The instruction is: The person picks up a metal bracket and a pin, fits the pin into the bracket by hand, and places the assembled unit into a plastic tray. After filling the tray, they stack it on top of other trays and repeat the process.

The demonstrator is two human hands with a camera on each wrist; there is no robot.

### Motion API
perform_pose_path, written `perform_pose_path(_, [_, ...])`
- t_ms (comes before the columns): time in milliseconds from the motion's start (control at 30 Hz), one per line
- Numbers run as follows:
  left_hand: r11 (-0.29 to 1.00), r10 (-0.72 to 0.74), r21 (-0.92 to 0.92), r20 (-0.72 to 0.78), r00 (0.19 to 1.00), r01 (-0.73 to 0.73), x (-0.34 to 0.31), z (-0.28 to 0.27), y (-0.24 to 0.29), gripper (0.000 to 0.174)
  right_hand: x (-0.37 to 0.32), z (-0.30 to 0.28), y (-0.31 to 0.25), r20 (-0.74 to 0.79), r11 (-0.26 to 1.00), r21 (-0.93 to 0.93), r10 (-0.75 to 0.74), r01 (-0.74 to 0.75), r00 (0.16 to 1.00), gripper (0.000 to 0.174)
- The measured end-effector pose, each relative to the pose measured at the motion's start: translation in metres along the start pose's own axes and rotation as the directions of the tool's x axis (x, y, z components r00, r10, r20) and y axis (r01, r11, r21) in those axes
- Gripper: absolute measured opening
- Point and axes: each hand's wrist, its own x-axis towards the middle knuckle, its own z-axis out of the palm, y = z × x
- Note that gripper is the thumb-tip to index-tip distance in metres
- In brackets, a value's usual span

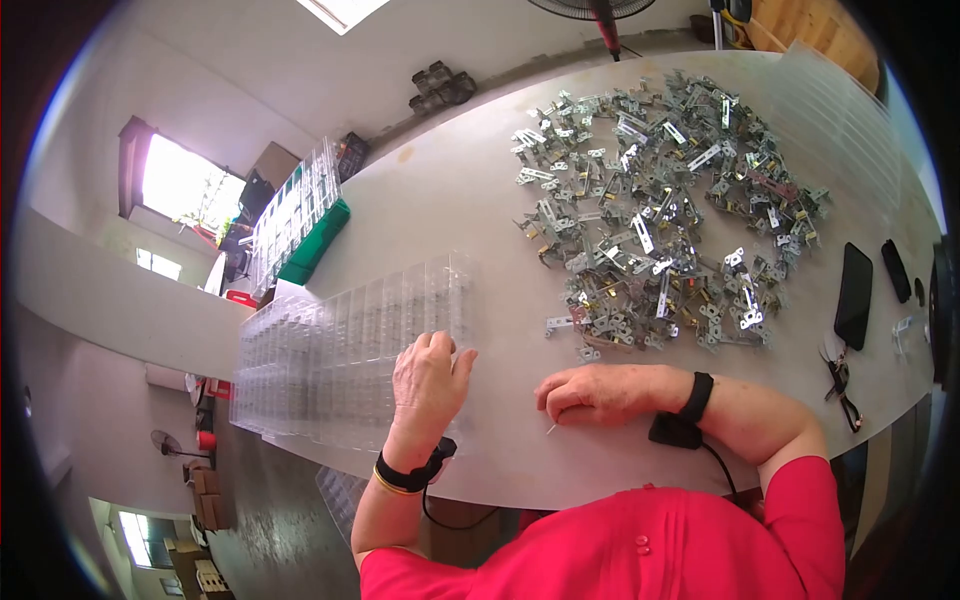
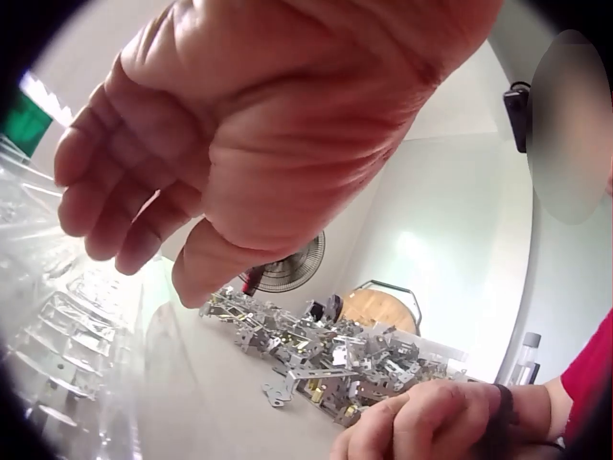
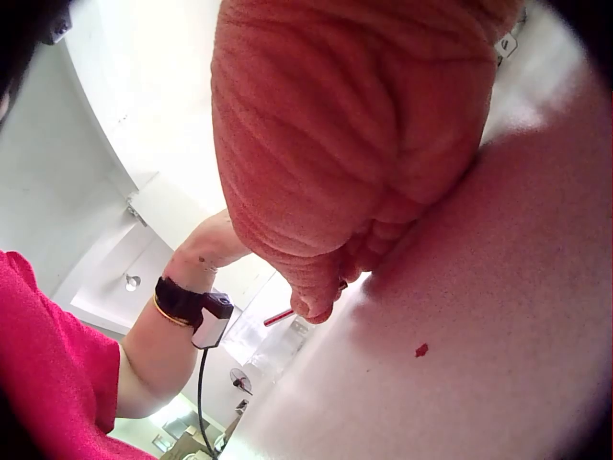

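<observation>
My left hand (image 1: 428, 385) is at the near right part of a clear plastic compartment tray (image 1: 350, 330), overlapping its edge in the head view. In the left wrist view its fingers (image 2: 120, 206) are loosely bent with nothing between them, and the clear plastic lies beside them. My right hand (image 1: 600, 395) rests on the table just in front of a big heap of metal brackets (image 1: 640, 240). Its thumb and fingers pinch a thin stick (image 3: 278, 317), reddish in the right wrist view, whose tip pokes out below the fingers; the rest is hidden in the hand.
More clear trays (image 1: 835, 115) lie at the far right. A green-sided tray (image 1: 315, 240) stands at the table's left edge. To the right are a black phone (image 1: 853, 295), another dark object (image 1: 895, 271) and pliers (image 1: 840, 385). A fan (image 1: 600, 12) stands behind the table.
</observation>
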Motion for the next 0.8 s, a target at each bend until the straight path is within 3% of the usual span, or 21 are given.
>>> perform_pose_path(200, [0.973,0.124,-0.196,0.022,0.992,-0.118,0.001,-0.011,0.052,0.024,-0.003,-0.004,-0.012,0.008,1.0,-0.003,-0.024,0.024,1.0,0.011])
perform_pose_path(267, [0.949,0.2,-0.245,-0.027,0.979,-0.201,0.002,-0.012,0.065,0.022,-0.002,-0.015,-0.03,0.105,0.995,0.027,0.09,-0.093,0.99,0.014])
perform_pose_path(400, [0.91,0.251,-0.324,-0.066,0.966,-0.258,0.009,-0.018,0.091,0.021,-0.012,-0.051,-0.084,0.154,0.977,0.063,0.191,-0.203,0.969,0.009])
perform_pose_path(467, [0.868,0.256,-0.436,-0.018,0.967,-0.238,0.014,-0.023,0.104,0.021,-0.022,-0.072,-0.107,0.014,0.996,0.063,0.066,-0.067,0.998,0.009])
perform_pose_path(533, [0.852,0.289,-0.448,-0.027,0.957,-0.27,0.019,-0.023,0.115,0.021,-0.033,-0.086,-0.12,-0.242,0.997,0.071,0.013,0.004,0.97,0.008])
perform_pose_path(567, [0.838,0.321,-0.456,-0.034,0.946,-0.301,0.022,-0.022,0.121,0.021,-0.038,-0.093,-0.129,-0.356,0.999,0.043,0.022,-0.007,0.934,0.006])
perform_pose_path(667, [0.783,0.357,-0.518,-0.08,0.931,-0.344,0.04,-0.01,0.144,0.021,-0.049,-0.103,-0.136,-0.69,0.974,0.202,0.067,0.103,0.721,0.007])
perform_pose_path(700, [0.766,0.361,-0.536,-0.1,0.927,-0.356,0.047,0.001,0.149,0.023,-0.052,-0.107,-0.139,-0.692,0.976,0.194,0.061,0.103,0.719,0.007])
perform_pose_path(733, [0.763,0.366,-0.535,-0.107,0.924,-0.364,0.054,0.013,0.155,0.023,-0.055,-0.111,-0.143,-0.762,0.982,0.166,0.068,0.093,0.644,0.008])
perform_pose_path(767, [0.79,0.385,-0.444,-0.179,0.906,-0.423,0.06,0.024,0.161,0.024,-0.058,-0.114,-0.146,-0.825,0.987,0.139,0.07,0.081,0.56,0.009])
perform_pose_path(800, [0.81,0.408,-0.347,-0.248,0.879,-0.473,0.065,0.033,0.167,0.026,-0.06,-0.115,-0.147,-0.829,0.988,0.13,0.063,0.082,0.556,0.009])
